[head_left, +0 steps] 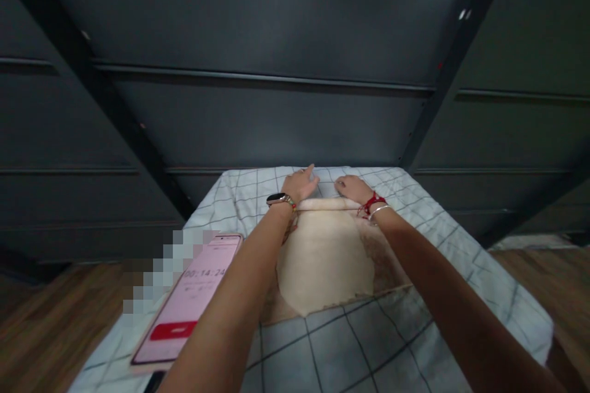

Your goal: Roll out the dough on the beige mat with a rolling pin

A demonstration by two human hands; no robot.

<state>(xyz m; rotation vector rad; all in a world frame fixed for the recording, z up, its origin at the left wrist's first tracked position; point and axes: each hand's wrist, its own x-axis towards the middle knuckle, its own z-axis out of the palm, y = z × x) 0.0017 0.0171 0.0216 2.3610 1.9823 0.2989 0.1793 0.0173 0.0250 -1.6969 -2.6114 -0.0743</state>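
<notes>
grip flat: left hand [300, 185], right hand [352, 187] at cloth [325, 258].

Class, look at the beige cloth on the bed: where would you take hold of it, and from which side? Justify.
Probably at the rolled far edge, one grip near each end, coming from above on the near side. The beige cloth lies flat with no raised fold elsewhere; the left hand and right hand rest there.

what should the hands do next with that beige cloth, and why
Probably draw the rolled edge one turn nearer the body: left hand and right hand both rest open just beyond it, and most of the beige cloth lies flat on the checked sheet.
</notes>
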